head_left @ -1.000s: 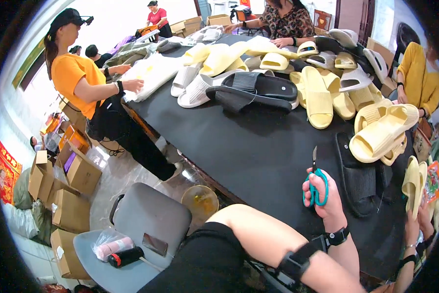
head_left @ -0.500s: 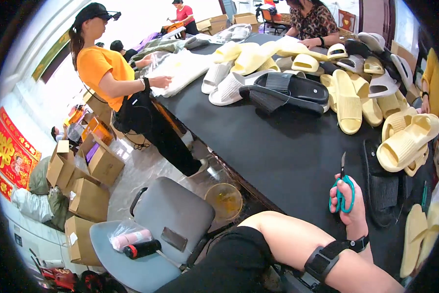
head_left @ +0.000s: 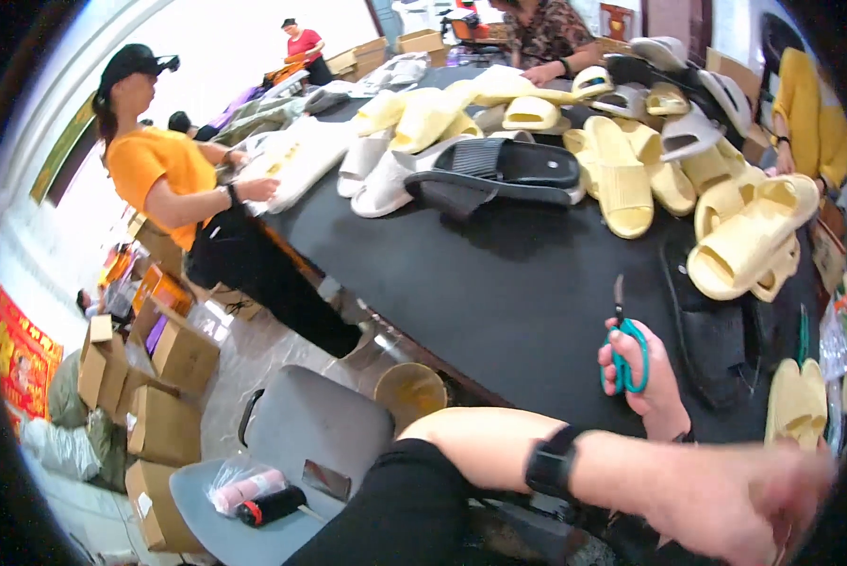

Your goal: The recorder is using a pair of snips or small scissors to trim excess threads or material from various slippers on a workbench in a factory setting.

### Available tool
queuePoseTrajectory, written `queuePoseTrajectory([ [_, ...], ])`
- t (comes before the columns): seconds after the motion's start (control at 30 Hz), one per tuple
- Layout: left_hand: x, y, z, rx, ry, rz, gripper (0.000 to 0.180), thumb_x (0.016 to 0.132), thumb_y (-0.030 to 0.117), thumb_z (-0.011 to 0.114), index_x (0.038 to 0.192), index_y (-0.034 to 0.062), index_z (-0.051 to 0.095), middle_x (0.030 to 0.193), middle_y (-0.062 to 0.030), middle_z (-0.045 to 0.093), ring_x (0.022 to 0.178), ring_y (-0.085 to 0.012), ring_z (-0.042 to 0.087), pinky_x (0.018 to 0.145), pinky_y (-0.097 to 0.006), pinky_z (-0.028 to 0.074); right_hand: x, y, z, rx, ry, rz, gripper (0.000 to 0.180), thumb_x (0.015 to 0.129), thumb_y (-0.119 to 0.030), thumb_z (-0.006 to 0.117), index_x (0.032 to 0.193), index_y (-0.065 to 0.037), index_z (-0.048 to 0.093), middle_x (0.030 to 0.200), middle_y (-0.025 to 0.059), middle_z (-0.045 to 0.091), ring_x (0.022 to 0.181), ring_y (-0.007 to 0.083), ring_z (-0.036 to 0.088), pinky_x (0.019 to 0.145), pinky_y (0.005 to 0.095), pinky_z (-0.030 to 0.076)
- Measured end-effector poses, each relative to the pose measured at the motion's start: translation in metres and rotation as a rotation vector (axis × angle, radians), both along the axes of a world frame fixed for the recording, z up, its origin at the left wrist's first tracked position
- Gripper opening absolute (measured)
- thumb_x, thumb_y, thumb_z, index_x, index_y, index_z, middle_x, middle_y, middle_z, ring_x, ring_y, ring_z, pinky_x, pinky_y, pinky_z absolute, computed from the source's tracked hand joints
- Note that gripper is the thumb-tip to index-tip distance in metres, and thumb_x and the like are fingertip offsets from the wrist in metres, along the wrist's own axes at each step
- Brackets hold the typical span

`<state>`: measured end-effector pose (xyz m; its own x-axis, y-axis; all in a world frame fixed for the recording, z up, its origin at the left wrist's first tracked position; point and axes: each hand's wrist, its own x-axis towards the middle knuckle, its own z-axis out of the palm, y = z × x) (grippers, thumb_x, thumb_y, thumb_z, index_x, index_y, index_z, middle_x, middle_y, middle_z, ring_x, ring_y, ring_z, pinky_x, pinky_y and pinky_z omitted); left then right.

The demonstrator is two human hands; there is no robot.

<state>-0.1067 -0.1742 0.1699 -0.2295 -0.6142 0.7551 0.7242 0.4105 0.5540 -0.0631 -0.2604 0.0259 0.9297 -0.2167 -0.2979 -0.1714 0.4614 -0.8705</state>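
My right hand [head_left: 645, 368] holds small scissors with teal handles [head_left: 633, 358], its fingers around the handles. Their dark blades point up and look closed together. Across in front of that wrist reaches my left arm, and my left hand [head_left: 754, 500] is at the lower right, below a pair of pale yellow slippers [head_left: 797, 406]. Motion smears its fingers, so what they hold, if anything, cannot be made out. Just right of the scissors lies a black slipper [head_left: 711, 330] on the black tabletop [head_left: 480, 292].
Yellow, white, grey and black slippers are heaped over the table's far side, with a black slipper [head_left: 499, 170] in front. A person in orange [head_left: 164, 179] handles white material at left; others stand beyond. A grey chair [head_left: 320, 415] and a bucket [head_left: 411, 391] stand beside the table.
My left hand has come into view at the lower right, its arm stretched farther right. The view has turned, so the table things sit farther left. The scissors stay in my right hand.
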Motion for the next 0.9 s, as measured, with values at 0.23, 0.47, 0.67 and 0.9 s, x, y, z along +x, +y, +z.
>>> queuePoseTrajectory([
  [0.23,0.067,0.024,0.017,0.342,0.375,-0.024,0.093,0.075,-0.012,0.051,0.148,0.0174,0.0,0.099,-0.0193,0.056,0.071,-0.0143,0.06,0.064,-0.025,0.05,0.003,0.004,0.016,-0.147,0.2,-0.01,0.034,0.088,-0.021,0.061,0.117,-0.01,0.048,0.081,0.0036,0.058,0.063,0.0101,0.052,0.057,0.0236,0.045],
  [0.47,0.082,0.031,0.022,0.323,0.306,0.093,0.084,0.077,-0.009,0.052,0.144,0.014,0.008,0.1,-0.0185,0.057,0.074,-0.0152,0.06,0.067,-0.026,0.049,0.005,0.038,0.093,-0.145,0.151,-0.05,0.03,0.087,-0.019,0.061,0.113,-0.009,0.049,0.081,0.004,0.058,0.062,0.0107,0.054,0.055,0.0242,0.046],
  [0.67,0.082,0.035,0.006,0.229,0.187,0.287,0.075,0.078,-0.006,0.053,0.141,0.0106,0.016,0.1,-0.0178,0.058,0.077,-0.0161,0.06,0.069,-0.027,0.049,0.037,0.063,0.144,-0.212,0.036,-0.028,0.027,0.087,-0.017,0.06,0.11,-0.008,0.051,0.08,0.0044,0.059,0.061,0.0113,0.055,0.053,0.0248,0.046],
  [0.9,0.072,0.049,-0.02,0.152,0.019,0.557,0.065,0.079,-0.002,0.053,0.137,0.0066,0.025,0.101,-0.0169,0.059,0.081,-0.0171,0.061,0.072,-0.028,0.049,0.07,0.099,0.187,-0.238,-0.144,0.03,0.023,0.087,-0.016,0.06,0.107,-0.007,0.052,0.079,0.0048,0.059,0.06,0.0119,0.056,0.051,0.0255,0.047],
])
